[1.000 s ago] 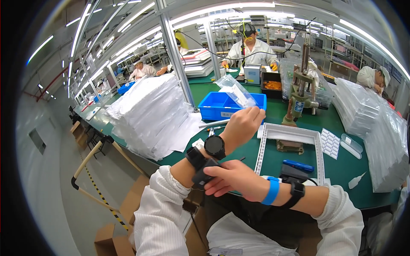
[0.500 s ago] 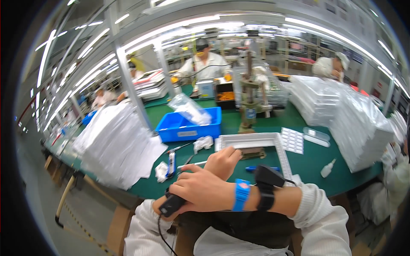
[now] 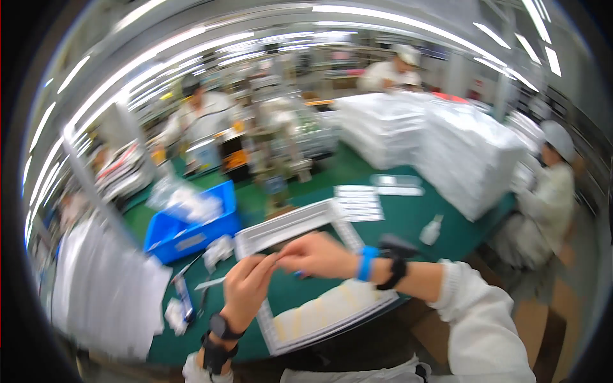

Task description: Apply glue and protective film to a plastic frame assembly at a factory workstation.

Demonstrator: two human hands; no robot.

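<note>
Above a white rectangular frame [image 3: 290, 223], my left hand [image 3: 246, 290] and my right hand [image 3: 316, 256] meet at the fingertips. Both hands are closed in a pinch; whatever sits between the fingers is too small and blurred to make out. Along the near side of the frame lies a pale strip [image 3: 329, 311] with yellowish marks. My left wrist carries dark straps with a round black device [image 3: 225, 327]. A blue band [image 3: 367, 263] and a black strapped device [image 3: 397, 247] circle my right wrist. The hands hide part of the frame's inside.
Left stand a blue bin [image 3: 172, 249] holding clear bags, a crumpled tissue [image 3: 218, 251], a blue-handled tool [image 3: 183, 297] and stacked white sheets [image 3: 105, 287]. Beyond are a bench press [image 3: 274, 185] and a label sheet [image 3: 359, 203]; rightward, a small bottle [image 3: 431, 231], wrapped stacks [image 3: 469, 153] and a seated person [image 3: 552, 185].
My right hand has left my left wrist; the crossed hands now meet fingertip to fingertip over the frame. The view has swung right, bringing the seated person and the pale strip into sight.
</note>
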